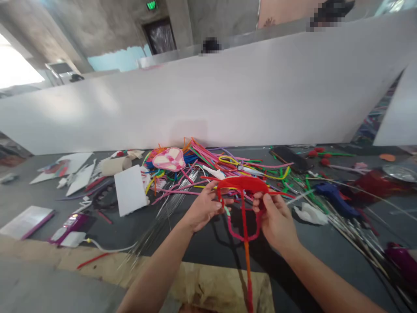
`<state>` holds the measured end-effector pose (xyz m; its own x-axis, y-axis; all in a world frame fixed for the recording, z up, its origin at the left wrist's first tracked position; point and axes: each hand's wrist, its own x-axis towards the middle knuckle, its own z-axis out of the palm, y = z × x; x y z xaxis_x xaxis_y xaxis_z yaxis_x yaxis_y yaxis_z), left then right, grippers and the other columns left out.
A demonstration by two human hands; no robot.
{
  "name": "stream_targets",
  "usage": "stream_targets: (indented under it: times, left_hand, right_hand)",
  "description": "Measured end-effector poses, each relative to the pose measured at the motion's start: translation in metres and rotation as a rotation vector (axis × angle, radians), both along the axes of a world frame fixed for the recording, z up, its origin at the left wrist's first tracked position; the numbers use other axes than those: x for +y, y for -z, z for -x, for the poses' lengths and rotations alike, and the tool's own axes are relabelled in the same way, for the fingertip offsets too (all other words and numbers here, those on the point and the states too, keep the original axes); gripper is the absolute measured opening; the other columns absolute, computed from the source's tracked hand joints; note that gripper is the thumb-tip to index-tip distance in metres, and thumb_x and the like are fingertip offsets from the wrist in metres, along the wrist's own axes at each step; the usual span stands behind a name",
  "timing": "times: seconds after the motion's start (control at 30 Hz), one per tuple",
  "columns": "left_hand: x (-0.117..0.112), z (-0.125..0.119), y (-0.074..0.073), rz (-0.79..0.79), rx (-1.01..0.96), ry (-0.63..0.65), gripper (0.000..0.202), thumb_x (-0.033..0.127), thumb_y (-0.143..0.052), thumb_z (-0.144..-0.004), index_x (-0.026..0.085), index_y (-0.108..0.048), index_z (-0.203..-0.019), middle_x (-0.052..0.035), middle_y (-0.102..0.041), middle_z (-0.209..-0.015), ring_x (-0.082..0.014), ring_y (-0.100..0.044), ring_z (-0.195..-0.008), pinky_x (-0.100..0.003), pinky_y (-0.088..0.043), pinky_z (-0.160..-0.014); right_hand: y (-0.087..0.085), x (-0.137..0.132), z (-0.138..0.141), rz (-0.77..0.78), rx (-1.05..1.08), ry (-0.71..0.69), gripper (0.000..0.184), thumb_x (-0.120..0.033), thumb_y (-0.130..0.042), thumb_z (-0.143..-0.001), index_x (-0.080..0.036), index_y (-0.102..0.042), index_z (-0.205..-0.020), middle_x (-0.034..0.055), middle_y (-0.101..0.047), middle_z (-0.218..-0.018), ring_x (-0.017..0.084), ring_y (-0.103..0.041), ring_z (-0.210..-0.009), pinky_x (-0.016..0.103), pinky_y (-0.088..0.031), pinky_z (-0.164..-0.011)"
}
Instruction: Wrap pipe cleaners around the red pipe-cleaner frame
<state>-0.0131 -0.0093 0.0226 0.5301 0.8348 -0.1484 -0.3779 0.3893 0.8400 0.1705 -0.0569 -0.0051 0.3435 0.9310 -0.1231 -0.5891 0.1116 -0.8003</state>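
Observation:
Between my hands, above the dark table, is a red pipe-cleaner shape (244, 183) with a flat curved top. A pink pipe-cleaner loop (239, 237) hangs below it, and a long red and orange stem (246, 250) runs down towards me. My left hand (206, 206) pinches its left side, with a small pale green piece (227, 211) by the fingertips. My right hand (276, 219) grips its right edge between thumb and fingers. Behind it lies a heap of coloured pipe cleaners (208, 157), partly covered by the held piece.
On the left are a white card (130, 189), a cardboard tube (115, 166) and a purple device (70, 227) with a cable. To the right lie a blue glue gun (337, 199), a crumpled tissue (311, 214) and thin wires (361, 239). A white partition (208, 100) stands behind.

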Motion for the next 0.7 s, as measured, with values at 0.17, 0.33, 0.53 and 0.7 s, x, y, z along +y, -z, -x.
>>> stream_targets:
  times: [0.17,0.33,0.53,0.7]
  left_hand:
    - [-0.007,-0.010,-0.007,0.015,0.140,-0.192,0.058,0.034,-0.075,-0.068,0.024,-0.042,-0.114,-0.0015,-0.060,-0.095,-0.0109,-0.063,-0.065,-0.026,-0.051,-0.062]
    - [-0.004,-0.005,-0.010,-0.002,0.196,-0.328,0.041,0.039,-0.070,-0.071,0.020,-0.047,-0.098,0.0049,-0.053,-0.073,-0.0048,-0.048,-0.046,-0.018,-0.038,-0.044]
    - [-0.010,0.000,-0.010,0.056,0.205,-0.205,0.044,0.034,-0.075,-0.066,0.020,-0.046,-0.096,0.0114,-0.036,-0.057,0.0003,-0.027,-0.038,-0.013,-0.018,-0.039]
    - [-0.019,-0.008,0.004,0.058,0.245,-0.110,0.043,0.035,-0.073,-0.069,0.020,-0.048,-0.100,0.0112,-0.035,-0.056,0.0003,-0.025,-0.039,-0.013,-0.018,-0.039]
  right_hand:
    - [0.012,-0.005,0.007,-0.036,-0.062,-0.115,0.028,-0.034,-0.073,-0.072,-0.027,-0.054,-0.091,-0.0014,-0.067,-0.084,0.013,-0.061,-0.071,0.026,-0.050,-0.064]
    - [0.018,-0.005,-0.001,-0.077,-0.119,-0.290,0.027,-0.031,-0.075,-0.070,-0.024,-0.058,-0.090,0.0000,-0.067,-0.084,0.013,-0.062,-0.081,0.025,-0.048,-0.076]
    - [0.017,0.008,-0.039,-0.032,-0.079,-0.883,0.034,-0.032,-0.078,-0.065,-0.018,-0.065,-0.093,0.0054,-0.068,-0.086,0.014,-0.062,-0.069,0.025,-0.048,-0.060]
    - [0.016,0.012,-0.041,0.157,-0.041,-0.723,0.034,-0.041,-0.072,-0.071,-0.020,-0.067,-0.097,0.0043,-0.070,-0.086,0.016,-0.066,-0.079,0.028,-0.052,-0.072]
